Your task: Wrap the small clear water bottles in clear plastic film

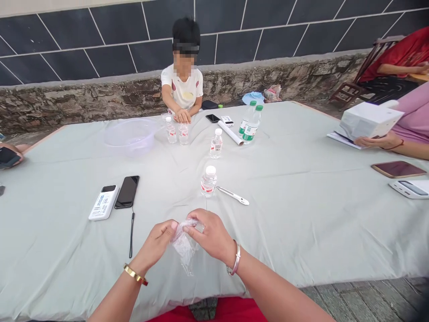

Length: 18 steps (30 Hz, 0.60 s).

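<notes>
Between my two hands is a crumpled clear plastic bag, its lower part hanging down over the near side of the table. The fingers of my left hand pinch its left edge. My right hand grips the top of it from the other side, thumb and fingers closed. Just beyond my hands stands a small clear bottle with a white cap and a red-marked label. A white utility knife lies at the bottle's right side. Farther back another such bottle stands upright.
A phone with a strap and a white power bank lie left. Across the table a person touches two small bottles. A clear basin, a paper roll and green-capped bottles stand or lie farther back. At right, a person's hand holds a white box.
</notes>
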{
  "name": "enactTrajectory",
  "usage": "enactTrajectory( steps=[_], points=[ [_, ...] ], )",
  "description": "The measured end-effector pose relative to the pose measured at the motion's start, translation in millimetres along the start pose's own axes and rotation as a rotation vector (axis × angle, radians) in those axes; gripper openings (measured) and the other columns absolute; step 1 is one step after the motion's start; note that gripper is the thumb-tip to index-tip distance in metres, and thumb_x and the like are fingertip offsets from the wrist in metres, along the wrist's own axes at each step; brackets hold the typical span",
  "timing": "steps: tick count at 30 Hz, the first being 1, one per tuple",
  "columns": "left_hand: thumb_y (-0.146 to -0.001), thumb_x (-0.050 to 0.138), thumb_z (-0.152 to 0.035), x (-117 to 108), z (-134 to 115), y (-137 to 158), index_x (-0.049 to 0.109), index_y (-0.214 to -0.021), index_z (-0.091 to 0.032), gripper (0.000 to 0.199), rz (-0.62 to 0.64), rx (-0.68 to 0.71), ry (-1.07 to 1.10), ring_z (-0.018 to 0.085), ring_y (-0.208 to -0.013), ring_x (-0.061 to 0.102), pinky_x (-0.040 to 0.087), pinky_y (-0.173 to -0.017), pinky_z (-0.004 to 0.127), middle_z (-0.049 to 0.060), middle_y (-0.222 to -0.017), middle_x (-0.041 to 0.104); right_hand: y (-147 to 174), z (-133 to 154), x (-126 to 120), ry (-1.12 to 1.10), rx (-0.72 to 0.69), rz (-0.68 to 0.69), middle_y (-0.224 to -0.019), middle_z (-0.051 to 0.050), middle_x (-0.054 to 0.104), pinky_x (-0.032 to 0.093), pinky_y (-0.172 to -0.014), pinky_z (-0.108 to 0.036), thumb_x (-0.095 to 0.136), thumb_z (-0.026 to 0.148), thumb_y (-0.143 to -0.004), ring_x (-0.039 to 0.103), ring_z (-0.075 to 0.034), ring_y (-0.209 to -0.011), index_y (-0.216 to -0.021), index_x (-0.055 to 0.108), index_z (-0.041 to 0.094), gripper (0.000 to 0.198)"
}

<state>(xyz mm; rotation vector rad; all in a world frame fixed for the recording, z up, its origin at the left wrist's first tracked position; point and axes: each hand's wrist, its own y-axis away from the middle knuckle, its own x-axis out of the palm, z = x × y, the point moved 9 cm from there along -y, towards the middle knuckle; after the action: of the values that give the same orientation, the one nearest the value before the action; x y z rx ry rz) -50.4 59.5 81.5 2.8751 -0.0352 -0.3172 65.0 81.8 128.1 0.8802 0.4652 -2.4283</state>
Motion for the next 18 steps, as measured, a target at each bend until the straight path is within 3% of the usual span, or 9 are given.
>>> enactTrajectory(
  steps=[1, 3, 6, 8, 11, 14, 18],
  points=[
    [-0.077, 0.041, -0.061, 5.6, 3.4, 2.4, 0.058, -0.069, -0.017, 0.048, 0.021, -0.025, 0.138, 0.014, -0.062, 0.049, 0.043, -0.06, 0.027, 0.002, -0.065, 0.053, -1.5, -3.0, -4.9, -0.036, 0.036, -0.05, -0.082, -0.002, 0.061, 0.041, -0.07, -0.026, 0.05, 0.031, -0.083, 0.056, -0.015, -0.076, -0.086, 0.058, 0.021, 0.013],
    [-0.073, 0.048, -0.061, 7.8, 7.7, 4.6, 0.055, -0.073, -0.017, 0.044, -0.017, -0.042, 0.323, 0.012, -0.06, 0.046, 0.041, -0.056, 0.024, 0.0, -0.065, 0.05, -3.3, -4.0, -1.0, -0.096, 0.036, -0.047, -0.084, -0.003, 0.06, 0.043, -0.069, -0.028, 0.045, 0.028, -0.085, 0.055, -0.016, -0.077, -0.086, 0.058, 0.022, 0.015],
    [-0.062, 0.067, -0.04, -2.5, 13.6, 3.7, 0.052, -0.078, -0.019, 0.031, -0.13, -0.064, 0.393, 0.008, -0.054, 0.041, 0.036, -0.051, 0.02, -0.005, -0.062, 0.046, -4.1, -14.8, 5.8, -0.229, 0.006, 0.023, -0.091, -0.002, 0.061, 0.047, -0.073, -0.031, 0.049, 0.03, -0.081, 0.057, -0.018, -0.082, -0.091, 0.058, 0.026, 0.015],
    [-0.061, 0.064, -0.031, -16.8, 19.0, 2.5, 0.052, -0.088, -0.021, 0.032, -0.227, -0.108, 0.427, 0.007, -0.053, 0.04, 0.035, -0.05, 0.018, -0.006, -0.063, 0.046, -4.7, -53.5, -11.7, -0.255, 0.17, -0.104, -0.098, -0.003, 0.06, 0.048, -0.075, -0.034, 0.052, 0.035, -0.077, 0.058, -0.019, -0.082, -0.099, 0.056, 0.026, 0.024],
    [-0.06, 0.056, -0.024, -35.8, 21.9, -2.8, 0.051, -0.106, -0.025, 0.046, -0.3, -0.139, 0.417, 0.007, -0.055, 0.041, 0.035, -0.051, 0.018, -0.006, -0.066, 0.047, -1.3, -126.9, -47.7, -0.083, 0.491, -0.383, -0.111, -0.009, 0.054, 0.048, -0.076, -0.04, 0.056, 0.04, -0.071, 0.058, -0.019, -0.073, -0.118, 0.045, 0.021, 0.052],
    [-0.059, 0.052, -0.023, -39.2, 24.9, -15.0, 0.053, -0.105, -0.024, 0.046, -0.248, -0.161, 0.391, 0.008, -0.056, 0.042, 0.036, -0.051, 0.019, -0.005, -0.069, 0.05, -24.9, -166.2, -46.8, 0.026, 0.518, -0.393, -0.114, -0.013, 0.051, 0.047, -0.078, -0.041, 0.063, 0.04, -0.065, 0.058, -0.023, -0.08, -0.122, 0.041, 0.018, 0.065],
    [-0.06, 0.053, -0.024, -36.5, 36.0, -30.6, 0.057, -0.092, -0.022, 0.033, -0.153, -0.206, 0.34, 0.009, -0.058, 0.043, 0.037, -0.053, 0.02, -0.003, -0.071, 0.052, -79.7, -188.1, -33.4, 0.076, 0.502, -0.443, -0.099, -0.009, 0.057, 0.045, -0.082, -0.039, 0.06, 0.039, -0.067, 0.055, -0.028, -0.098, -0.108, 0.048, 0.019, 0.047]
  ],
)
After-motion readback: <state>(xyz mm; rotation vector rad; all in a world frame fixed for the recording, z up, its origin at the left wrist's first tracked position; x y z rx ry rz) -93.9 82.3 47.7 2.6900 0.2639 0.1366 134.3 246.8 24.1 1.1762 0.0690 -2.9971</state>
